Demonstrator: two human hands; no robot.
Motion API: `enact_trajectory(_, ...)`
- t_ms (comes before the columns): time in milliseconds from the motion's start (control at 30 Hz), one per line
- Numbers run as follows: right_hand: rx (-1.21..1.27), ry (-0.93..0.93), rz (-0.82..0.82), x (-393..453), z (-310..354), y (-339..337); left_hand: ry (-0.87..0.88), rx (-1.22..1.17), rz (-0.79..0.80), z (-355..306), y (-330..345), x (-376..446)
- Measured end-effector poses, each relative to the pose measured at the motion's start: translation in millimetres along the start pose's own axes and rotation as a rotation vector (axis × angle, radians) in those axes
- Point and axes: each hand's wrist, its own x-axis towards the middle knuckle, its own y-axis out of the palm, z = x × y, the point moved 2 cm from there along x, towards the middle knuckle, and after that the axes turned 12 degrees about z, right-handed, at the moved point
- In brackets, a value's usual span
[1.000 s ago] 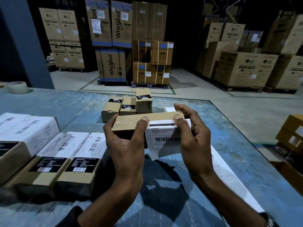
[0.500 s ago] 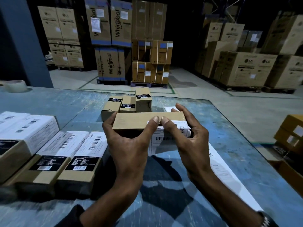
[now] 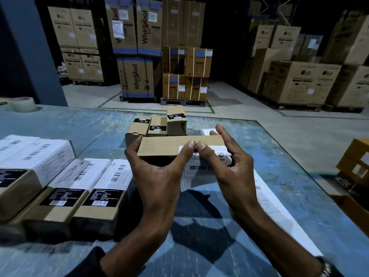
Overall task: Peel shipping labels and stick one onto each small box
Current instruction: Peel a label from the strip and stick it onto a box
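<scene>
- Nearest, the left hand (image 3: 157,176) and right hand (image 3: 229,172) grip one small box (image 3: 169,145) above the blue table (image 3: 199,246), fingers curled round its ends, both thumbs pressing a shipping label (image 3: 201,168) at its top edge; the rest hangs down the near face.
- Left: labelled boxes (image 3: 85,188) in a row.
- Beyond: three unlabelled boxes (image 3: 157,126).
- Far left: tape roll (image 3: 23,104).

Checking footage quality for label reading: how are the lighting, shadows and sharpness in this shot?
Head view: dim, bluish light; the hands cast hard dark shadows on the table; the shipping label barcode shows but its text is unreadable; bottom edge smeared; wide-angle lens bends the table edges.
</scene>
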Motion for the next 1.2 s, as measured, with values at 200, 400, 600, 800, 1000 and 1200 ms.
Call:
enact_trajectory(200, 0.123, 0.011, -0.033, 6.2, 2.5, -6.5, -0.064, -0.019, -0.012, 3.5, -3.8, 3.1)
enact_trajectory(400, -0.031, 0.093, 0.147, 8.9, 7.9, -17.8, -0.171, -0.004, 0.07, -2.3, -8.5, 10.7)
enact_trajectory(600, 0.251, 0.304, 0.192, 24.6, 9.1, -46.1, -0.142, 0.365, 0.256, -7.0, -15.3, 21.8)
enact_trajectory(800, 0.355, 0.383, 0.428, 20.9, 12.9, -63.1, -0.135, 0.356, 0.309, -16.3, -16.3, 22.0)
enact_trajectory(1000, 0.37, 0.475, 0.498, 21.8, 4.1, -67.2, -0.213, 0.439, 0.343, -6.3, -19.0, 27.8)
enact_trajectory(1200, 0.481, 0.569, 0.422, 21.3, -0.5, -69.3, -0.232, 0.616, 0.47, -8.4, -17.2, 32.1)
